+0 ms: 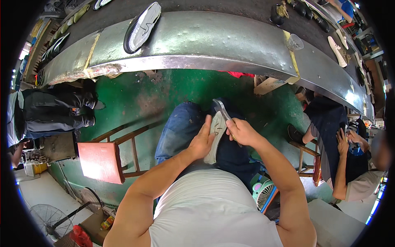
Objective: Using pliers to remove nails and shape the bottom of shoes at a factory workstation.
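Note:
A cream shoe (212,151) with a thin lace on its upper lies lengthwise across my lap, on blue trousers. My left hand (201,140) grips it from the left side, fingers pointing forward along its edge. In my right hand (242,132), the fist is closed round a silver metal tool with a curved head (221,108); whether it is a hammer or pincers I cannot tell. The tool's head is over the far end of the shoe. Part of its handle is hidden by my fingers.
A metal-edged workbench (193,41) runs across ahead, with a grey-and-black shoe (142,29) on its edge. A red-topped stool (101,161) stands at left. A small green fan (263,192) is by my right side. Other people (57,111) sit on both sides.

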The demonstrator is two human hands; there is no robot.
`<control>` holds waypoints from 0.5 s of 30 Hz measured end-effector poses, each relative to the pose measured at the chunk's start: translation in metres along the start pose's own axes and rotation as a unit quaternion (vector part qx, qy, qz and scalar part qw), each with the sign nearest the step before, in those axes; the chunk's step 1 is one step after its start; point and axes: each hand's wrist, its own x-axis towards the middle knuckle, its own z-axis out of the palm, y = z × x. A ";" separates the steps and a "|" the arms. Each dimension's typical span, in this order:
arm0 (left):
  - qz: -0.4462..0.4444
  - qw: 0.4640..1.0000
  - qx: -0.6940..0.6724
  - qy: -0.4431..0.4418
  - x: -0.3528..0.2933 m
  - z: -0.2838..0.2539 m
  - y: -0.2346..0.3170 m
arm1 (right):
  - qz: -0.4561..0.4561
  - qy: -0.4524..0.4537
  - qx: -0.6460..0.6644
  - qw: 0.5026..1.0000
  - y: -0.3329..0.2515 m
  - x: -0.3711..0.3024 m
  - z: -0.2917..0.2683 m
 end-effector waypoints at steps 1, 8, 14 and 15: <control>-0.094 0.995 -0.020 -0.022 0.000 -0.003 0.008 | -0.010 0.007 -0.014 1.000 0.000 -0.004 0.004; -0.183 0.980 -0.039 -0.068 0.017 -0.005 -0.006 | -0.019 -0.004 -0.073 0.997 0.007 -0.002 0.006; -0.181 0.978 -0.059 -0.085 0.021 -0.013 0.002 | 0.060 -0.075 -0.146 0.985 -0.005 -0.003 0.003; -0.186 0.976 -0.070 -0.089 0.022 -0.016 0.003 | 0.011 -0.065 -0.206 0.976 -0.002 -0.006 0.007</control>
